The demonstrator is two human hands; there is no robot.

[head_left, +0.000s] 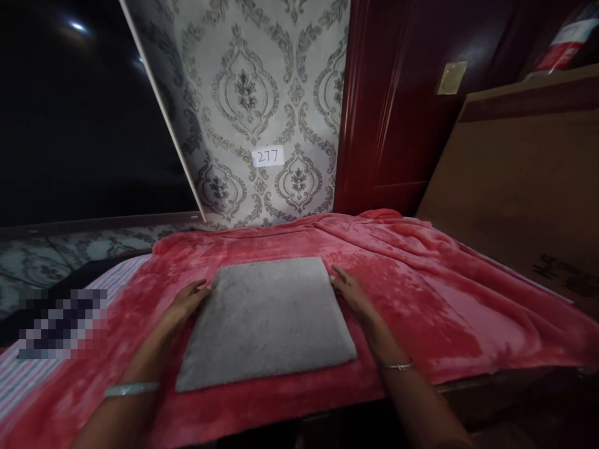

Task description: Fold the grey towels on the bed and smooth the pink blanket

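Note:
A flat, four-sided piece of grey fabric (266, 321), perhaps a cushion cover, lies on the red plush blanket (412, 318). Its top looks smooth, with no folds showing. At its upper left edge is my left hand (188, 298), fingers stretched toward the fabric and holding nothing I can see. My right hand (352, 293) rests at the opposite edge, fingers apart, the fingertips close to or touching the side. Whether either hand presses on the fabric I cannot tell. A band circles my left wrist and a thin bracelet my right.
Behind the blanket stands a patterned wall with a paper label (268, 156) reading 277. A large dark screen (88, 125) is at the left, and a big cardboard box (519, 181) with a bottle (564, 47) on top at the right. Striped cloth (119, 274) shows at the left.

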